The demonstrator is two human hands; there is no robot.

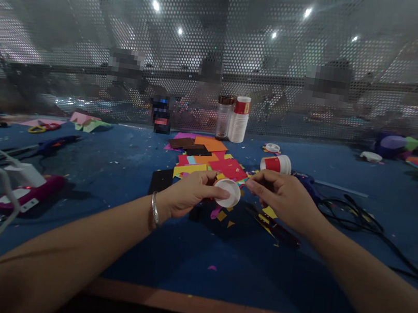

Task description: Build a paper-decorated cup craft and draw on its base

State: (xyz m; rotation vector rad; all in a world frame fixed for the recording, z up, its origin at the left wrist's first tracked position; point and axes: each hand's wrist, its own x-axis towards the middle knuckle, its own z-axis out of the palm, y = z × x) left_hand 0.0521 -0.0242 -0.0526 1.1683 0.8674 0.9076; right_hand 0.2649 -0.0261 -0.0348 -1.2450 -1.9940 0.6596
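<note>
My left hand [192,190], with a bracelet at its wrist, grips a white round paper cup base [229,195]. The thumb presses on its pale inner face, and the fingers behind it are mostly hidden. To the right, my right hand [276,193] has thumb and fingertips pinched together just off the rim; anything between them is too small to make out. Behind that hand a red and white paper cup [276,163] lies on its side. Coloured paper sheets [226,168] are piled beyond both hands, and small yellow scraps [222,216] lie below the cup base.
Dark-handled scissors [285,235] lie under my right forearm, near a black cable [360,221]. A cup stack [240,122] and a clear jar [223,119] stand at the perforated screen [192,60]. Leftward are a pink power strip [36,196] and a glue gun [56,144].
</note>
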